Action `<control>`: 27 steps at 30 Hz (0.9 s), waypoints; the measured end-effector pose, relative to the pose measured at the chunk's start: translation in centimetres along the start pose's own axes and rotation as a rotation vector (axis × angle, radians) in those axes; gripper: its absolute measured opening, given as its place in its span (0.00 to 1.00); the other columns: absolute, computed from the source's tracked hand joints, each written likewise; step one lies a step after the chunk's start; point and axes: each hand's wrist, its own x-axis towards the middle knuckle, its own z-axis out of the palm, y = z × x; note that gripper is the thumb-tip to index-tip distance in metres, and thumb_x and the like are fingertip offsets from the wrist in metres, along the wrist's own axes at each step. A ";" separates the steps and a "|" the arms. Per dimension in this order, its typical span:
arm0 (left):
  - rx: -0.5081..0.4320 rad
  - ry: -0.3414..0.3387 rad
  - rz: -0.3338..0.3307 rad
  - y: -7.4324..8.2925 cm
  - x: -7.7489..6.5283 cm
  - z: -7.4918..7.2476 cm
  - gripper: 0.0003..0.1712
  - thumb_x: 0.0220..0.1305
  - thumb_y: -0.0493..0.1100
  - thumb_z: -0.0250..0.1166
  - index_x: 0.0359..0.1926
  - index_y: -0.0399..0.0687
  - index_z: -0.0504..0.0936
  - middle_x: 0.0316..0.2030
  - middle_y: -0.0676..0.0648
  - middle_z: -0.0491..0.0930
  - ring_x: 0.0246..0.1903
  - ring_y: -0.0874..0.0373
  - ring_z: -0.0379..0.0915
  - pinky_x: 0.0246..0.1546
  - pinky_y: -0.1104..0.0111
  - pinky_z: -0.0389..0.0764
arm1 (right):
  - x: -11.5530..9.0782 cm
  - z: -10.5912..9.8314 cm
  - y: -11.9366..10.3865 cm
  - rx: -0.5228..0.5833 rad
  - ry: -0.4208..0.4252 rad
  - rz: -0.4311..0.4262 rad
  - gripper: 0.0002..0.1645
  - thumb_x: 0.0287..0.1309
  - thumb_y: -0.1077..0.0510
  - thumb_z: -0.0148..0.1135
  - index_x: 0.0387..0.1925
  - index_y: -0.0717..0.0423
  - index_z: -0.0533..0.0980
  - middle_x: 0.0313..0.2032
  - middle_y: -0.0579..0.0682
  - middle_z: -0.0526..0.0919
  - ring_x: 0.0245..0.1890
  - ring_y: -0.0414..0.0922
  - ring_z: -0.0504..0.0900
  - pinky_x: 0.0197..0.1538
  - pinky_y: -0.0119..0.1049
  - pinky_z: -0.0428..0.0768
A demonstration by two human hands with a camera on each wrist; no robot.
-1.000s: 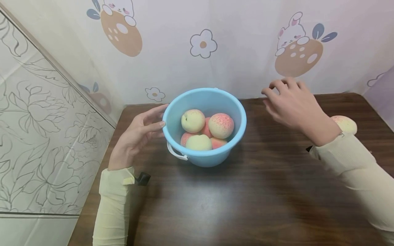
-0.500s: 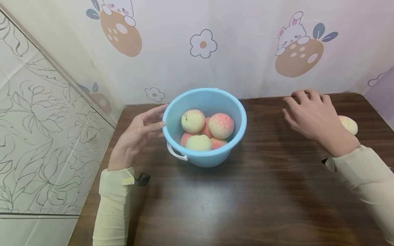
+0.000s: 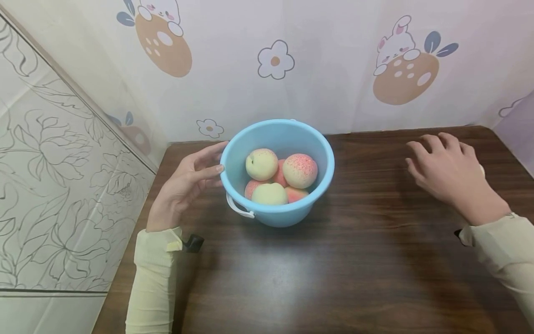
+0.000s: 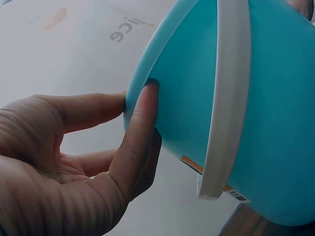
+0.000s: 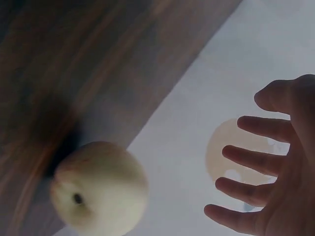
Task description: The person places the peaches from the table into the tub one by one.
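A light blue bucket stands on the brown table and contains several pale yellow and pink peaches. At its left side my left hand holds the rim; the left wrist view has the fingertips tucked against the wall just under the lip. My right hand, apart from everything, hovers above the table's right side with fingers spread. Behind it one more peach shows in the right wrist view; the head view leaves only a sliver of it uncovered.
The bucket's white handle hangs down its left side. A curtain printed with rabbits and flowers rises at the table's back edge. On the left is a patterned wall. Dark wood table spreads in front.
My right hand has moved right and a little toward me, away from the bucket, until it covers most of the loose peach. The left hand and the bucket have stayed still.
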 end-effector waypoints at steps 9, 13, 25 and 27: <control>0.025 0.010 -0.012 -0.1 -0.1 -0.1 0.36 0.69 0.33 0.67 0.76 0.51 0.70 0.68 0.42 0.75 0.53 0.49 0.85 0.52 0.59 0.89 | -1.6 1.2 2.5 -0.043 -0.201 0.127 0.28 0.75 0.53 0.52 0.69 0.64 0.66 0.67 0.75 0.65 0.67 0.80 0.57 0.59 0.81 0.62; 0.034 0.009 -0.015 0.0 -0.2 -0.1 0.36 0.69 0.34 0.67 0.76 0.52 0.70 0.69 0.41 0.74 0.54 0.49 0.84 0.52 0.59 0.89 | -2.3 1.7 3.5 -0.072 -0.267 0.171 0.30 0.76 0.53 0.50 0.70 0.66 0.64 0.68 0.77 0.62 0.67 0.80 0.55 0.60 0.81 0.61; 0.016 0.002 -0.006 0.0 -0.1 0.0 0.36 0.70 0.31 0.65 0.76 0.48 0.69 0.62 0.42 0.77 0.51 0.52 0.85 0.50 0.60 0.90 | -4.0 2.6 5.6 -0.039 -0.281 0.174 0.32 0.76 0.53 0.54 0.69 0.72 0.61 0.66 0.81 0.59 0.62 0.82 0.58 0.49 0.81 0.70; 0.009 -0.001 -0.004 0.0 0.0 0.0 0.36 0.69 0.30 0.64 0.76 0.46 0.69 0.58 0.42 0.79 0.49 0.53 0.85 0.49 0.60 0.90 | -4.0 2.8 5.8 -0.032 -0.251 0.150 0.32 0.73 0.55 0.58 0.67 0.73 0.62 0.64 0.82 0.60 0.61 0.83 0.60 0.45 0.81 0.73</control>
